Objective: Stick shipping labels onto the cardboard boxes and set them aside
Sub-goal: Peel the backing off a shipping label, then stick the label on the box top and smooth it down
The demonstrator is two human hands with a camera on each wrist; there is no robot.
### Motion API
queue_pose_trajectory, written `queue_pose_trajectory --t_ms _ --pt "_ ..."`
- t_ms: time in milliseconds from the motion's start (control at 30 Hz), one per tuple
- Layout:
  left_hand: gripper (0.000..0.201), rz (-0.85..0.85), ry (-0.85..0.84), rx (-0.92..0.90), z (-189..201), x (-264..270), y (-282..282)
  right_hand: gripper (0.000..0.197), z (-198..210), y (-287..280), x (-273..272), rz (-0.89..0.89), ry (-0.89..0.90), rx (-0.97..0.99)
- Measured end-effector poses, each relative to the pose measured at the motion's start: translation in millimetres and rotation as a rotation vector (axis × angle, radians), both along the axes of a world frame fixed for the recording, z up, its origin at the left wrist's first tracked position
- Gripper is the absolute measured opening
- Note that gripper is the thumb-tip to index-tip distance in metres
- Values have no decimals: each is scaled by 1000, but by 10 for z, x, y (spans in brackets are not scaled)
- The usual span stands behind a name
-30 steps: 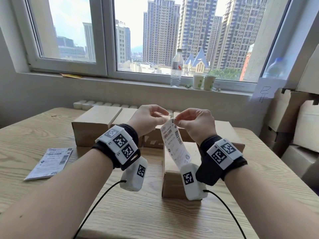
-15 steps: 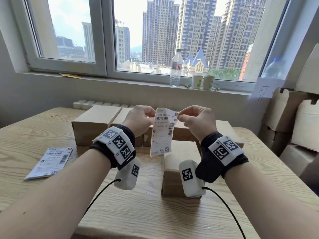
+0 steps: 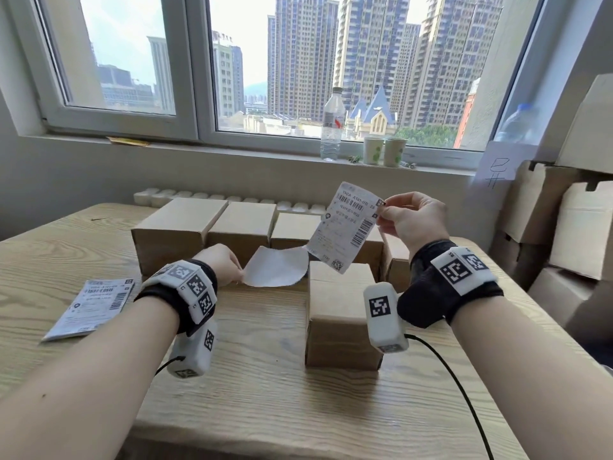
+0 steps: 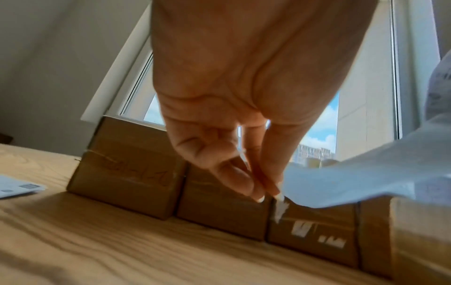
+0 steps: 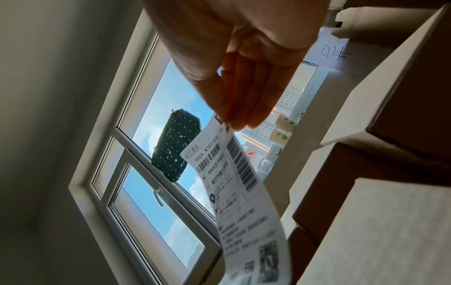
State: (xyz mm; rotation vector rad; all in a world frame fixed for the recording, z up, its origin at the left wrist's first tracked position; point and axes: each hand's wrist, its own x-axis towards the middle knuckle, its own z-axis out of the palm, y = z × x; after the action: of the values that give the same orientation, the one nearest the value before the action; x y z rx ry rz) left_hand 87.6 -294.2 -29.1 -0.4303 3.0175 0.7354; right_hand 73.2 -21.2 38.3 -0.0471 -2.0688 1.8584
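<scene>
Head view shows the peel nearly finished: the right hand (image 3: 409, 219) pinches the top corner of the white printed shipping label with black barcodes (image 3: 345, 227) and holds it up, tilted, above the far end of the lone brown cardboard box standing nearest the person (image 3: 341, 313). The left hand (image 3: 224, 265) pinches a corner of the blank white curled backing sheet (image 3: 275, 268), low, just left of that box. Label and backing seem to meet only at the label's lower edge, though I cannot tell whether they are fully parted. In the left wrist view the fingertips (image 4: 256, 190) close on the backing's corner; in the right wrist view thumb and fingers grip the label's top edge.

None of the boxes shows a label on the faces in sight. The row of plain brown cardboard boxes (image 3: 242, 224) stands behind the nearest box. A flat stack of more printed labels (image 3: 91, 307) lies well to the left of it on the pale wood-grain table (image 3: 265, 393). So, judging by this, sticking, pressing down and setting aside all remain.

Half a second ago both hands held the label's top edge together, close and level, and the label hung whole. Now the hands are apart, the left one dropped low, and the backing has come away.
</scene>
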Motion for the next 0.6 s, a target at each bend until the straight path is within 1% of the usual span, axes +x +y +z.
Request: queue_pose_trajectory --t_ms 67,133,167,200,233,267,300,333,367,400,433,467,533,600 --pt "11 17 -90 -62 -79 2 -57 17 15 59 -5 -18 6 -9" --pt "21 29 -162 -120 -119 13 -70 18 10 103 -14 -11 16 -15" --pt "28 36 -148 -156 -112 17 -53 17 2 119 -16 2 17 -12" --pt "33 43 -82 -181 -87 24 -18 16 -6 130 -15 22 15 -5" --pt "34 43 20 -171 -42 31 39 15 -13 137 -12 51 12 0" --pt "33 23 138 -112 22 34 120 15 -20 143 -9 81 7 6" --pt "32 -22 227 -15 103 37 224 15 -30 148 -6 108 2 18" --pt "34 -91 277 120 194 40 345 14 -41 151 -6 128 -2 35" --pt "37 -174 285 277 281 46 475 14 -54 151 -6 140 -7 54" --pt "39 -254 247 408 362 63 600 14 -71 152 -9 148 -10 69" --pt "39 -320 184 482 430 82 704 15 -85 155 -13 155 -12 74" --pt "36 -380 117 505 472 95 782 15 -101 161 -17 160 -13 74" --pt "23 -468 26 481 499 107 885 16 -128 188 -18 162 -14 62" --pt "16 -484 11 468 481 95 949 16 -151 223 -11 163 -19 36"
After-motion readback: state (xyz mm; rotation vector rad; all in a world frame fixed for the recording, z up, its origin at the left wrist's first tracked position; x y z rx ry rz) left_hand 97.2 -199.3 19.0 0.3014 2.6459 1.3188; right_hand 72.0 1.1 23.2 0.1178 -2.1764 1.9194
